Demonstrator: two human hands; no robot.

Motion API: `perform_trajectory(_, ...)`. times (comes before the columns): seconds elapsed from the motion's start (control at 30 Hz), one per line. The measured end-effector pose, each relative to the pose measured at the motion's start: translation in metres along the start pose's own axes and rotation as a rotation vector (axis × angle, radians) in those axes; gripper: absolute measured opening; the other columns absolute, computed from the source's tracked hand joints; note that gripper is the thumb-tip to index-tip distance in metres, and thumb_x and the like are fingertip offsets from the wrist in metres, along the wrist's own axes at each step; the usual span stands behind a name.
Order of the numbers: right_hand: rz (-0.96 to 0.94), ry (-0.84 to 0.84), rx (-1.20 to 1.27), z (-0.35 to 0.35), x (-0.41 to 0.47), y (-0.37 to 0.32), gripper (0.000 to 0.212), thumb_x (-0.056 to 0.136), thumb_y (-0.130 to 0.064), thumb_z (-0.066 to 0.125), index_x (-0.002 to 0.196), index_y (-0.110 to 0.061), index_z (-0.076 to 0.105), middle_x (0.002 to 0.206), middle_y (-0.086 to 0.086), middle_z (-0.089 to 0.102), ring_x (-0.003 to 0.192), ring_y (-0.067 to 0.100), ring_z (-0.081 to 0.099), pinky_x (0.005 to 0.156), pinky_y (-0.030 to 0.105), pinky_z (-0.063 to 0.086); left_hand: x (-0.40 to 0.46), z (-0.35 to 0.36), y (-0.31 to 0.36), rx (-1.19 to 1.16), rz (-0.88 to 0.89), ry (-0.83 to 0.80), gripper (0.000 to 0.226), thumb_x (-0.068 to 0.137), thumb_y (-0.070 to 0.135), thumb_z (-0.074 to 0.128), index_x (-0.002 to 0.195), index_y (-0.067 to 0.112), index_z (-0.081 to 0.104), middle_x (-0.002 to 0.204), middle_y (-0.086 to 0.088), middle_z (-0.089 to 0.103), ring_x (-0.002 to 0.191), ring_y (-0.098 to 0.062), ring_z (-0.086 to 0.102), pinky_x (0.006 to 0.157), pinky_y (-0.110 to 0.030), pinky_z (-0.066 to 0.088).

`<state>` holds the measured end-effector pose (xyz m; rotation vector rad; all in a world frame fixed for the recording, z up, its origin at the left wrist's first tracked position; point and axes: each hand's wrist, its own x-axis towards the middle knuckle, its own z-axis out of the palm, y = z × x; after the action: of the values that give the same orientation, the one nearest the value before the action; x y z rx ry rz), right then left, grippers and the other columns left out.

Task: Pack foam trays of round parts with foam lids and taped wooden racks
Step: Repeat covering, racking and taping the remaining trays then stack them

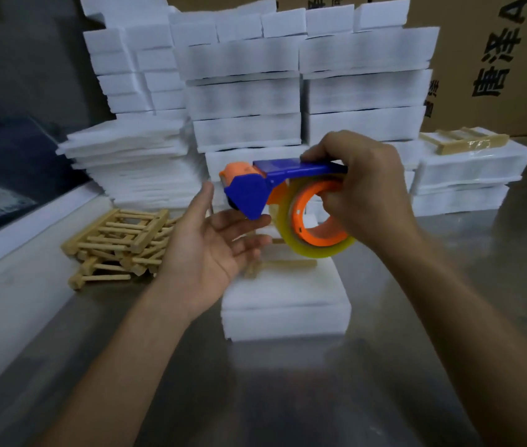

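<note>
A white foam tray with its foam lid [284, 304] sits on the steel table straight ahead of me. A wooden rack [283, 264] lies on top of it, mostly hidden by my hands. My right hand [362, 191] grips a blue and orange tape dispenser [275, 185] loaded with a roll of clear tape [317, 248], held above the tray. My left hand [214, 240] is open, palm up, its fingers just under the dispenser's blue nose. The round parts are hidden inside the foam.
A pile of loose wooden racks [117, 243] lies at the left. Stacks of foam trays [246, 91] and thin foam lids [130, 162] fill the back. Packed trays with a taped rack [468, 143] stand at the right, before cardboard boxes [494, 59].
</note>
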<state>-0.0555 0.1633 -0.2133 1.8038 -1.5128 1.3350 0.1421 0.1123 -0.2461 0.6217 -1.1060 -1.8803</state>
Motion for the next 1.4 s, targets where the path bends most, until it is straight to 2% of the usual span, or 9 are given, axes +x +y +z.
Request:
perform_trajectory(0.1,-0.087,0.014,-0.051,0.004,-0.001,0.001,0.039,0.060,0.010,0.061,0.094,-0.008,0.070,0.090,0.009,0.069,0.085,0.034,0.062,0.067,0.049,0.051,0.002,-0.001,-0.005,-0.114,0.015,-0.016,0.036,0.085,0.038,0.059,0.095,0.007,0.074,0.088,-0.014,0.073,0.069,-0.023,0.069,0.057,-0.027,0.055)
perform_trajectory(0.23,-0.133,0.068,-0.110,0.008,-0.001,0.005,0.041,0.058,0.013,0.061,0.093,-0.006,0.070,0.092,0.011,0.069,0.083,0.035,0.060,0.068,0.052,0.048,0.003,-0.009,-0.006,-0.128,0.019,-0.017,0.017,0.078,0.015,0.061,0.086,0.007,0.072,0.078,-0.011,0.071,0.063,-0.018,0.068,0.053,-0.024,0.054)
perform_trajectory(0.37,-0.208,0.094,-0.149,0.014,-0.003,0.007,0.038,0.058,0.013,0.064,0.091,-0.005,0.070,0.092,0.011,0.069,0.080,0.036,0.060,0.066,0.050,0.047,0.005,-0.013,0.000,-0.049,-0.004,0.079,0.016,0.093,0.016,0.056,0.087,0.007,0.068,0.069,-0.008,0.067,0.054,-0.014,0.062,0.046,-0.021,0.049)
perform_trajectory(0.53,-0.214,0.059,-0.130,0.018,-0.007,0.015,0.035,0.062,0.011,0.066,0.092,-0.006,0.070,0.092,0.010,0.070,0.082,0.036,0.062,0.066,0.049,0.048,0.007,-0.013,0.015,0.148,-0.032,0.161,0.017,0.096,0.013,0.054,0.081,0.009,0.060,0.056,-0.001,0.061,0.043,-0.005,0.048,0.039,-0.014,0.039)
perform_trajectory(0.7,-0.153,0.070,-0.048,0.018,-0.010,0.027,0.041,0.059,0.012,0.070,0.095,-0.007,0.070,0.097,0.006,0.071,0.090,0.034,0.064,0.070,0.050,0.051,0.008,-0.014,0.031,0.259,-0.092,0.207,0.015,0.095,0.012,0.057,0.082,0.005,0.062,0.060,-0.001,0.062,0.039,-0.003,0.042,0.036,-0.013,0.033)
perform_trajectory(0.83,-0.116,0.139,-0.068,0.014,-0.011,0.037,0.040,0.058,0.012,0.060,0.093,-0.005,0.067,0.096,0.009,0.069,0.089,0.035,0.062,0.069,0.048,0.051,0.007,-0.017,0.047,0.279,-0.075,0.249,0.016,0.095,0.012,0.056,0.091,-0.001,0.063,0.055,0.003,0.058,0.037,-0.001,0.037,0.035,-0.012,0.028)
perform_trajectory(1.0,-0.072,0.206,-0.084,-0.006,-0.009,0.072,0.042,0.051,0.014,0.054,0.089,-0.003,0.065,0.093,0.012,0.067,0.086,0.036,0.061,0.070,0.049,0.049,0.001,-0.046,0.062,0.370,-0.032,0.323,0.017,0.096,0.013,0.055,0.104,-0.001,0.061,0.063,0.002,0.051,0.042,-0.003,0.035,0.037,-0.013,0.028)
perform_trajectory(1.23,0.021,0.113,-0.145,0.007,-0.021,0.074,0.049,0.048,0.014,0.057,0.090,-0.009,0.066,0.092,0.007,0.069,0.087,0.034,0.059,0.071,0.053,0.047,0.025,-0.064,0.041,0.334,0.005,0.407,0.015,0.095,0.010,0.055,0.101,0.002,0.066,0.050,0.006,0.050,0.034,-0.003,0.030,0.033,-0.015,0.021)
perform_trajectory(1.4,-0.058,0.032,-0.169,0.015,-0.019,0.063,0.045,0.048,0.014,0.061,0.085,-0.009,0.070,0.089,0.006,0.070,0.079,0.035,0.059,0.067,0.052,0.045,0.038,-0.089,0.009,0.283,-0.119,0.442,0.016,0.096,0.010,0.051,0.086,0.005,0.062,0.048,0.006,0.042,0.029,-0.003,0.025,0.030,-0.014,0.016)
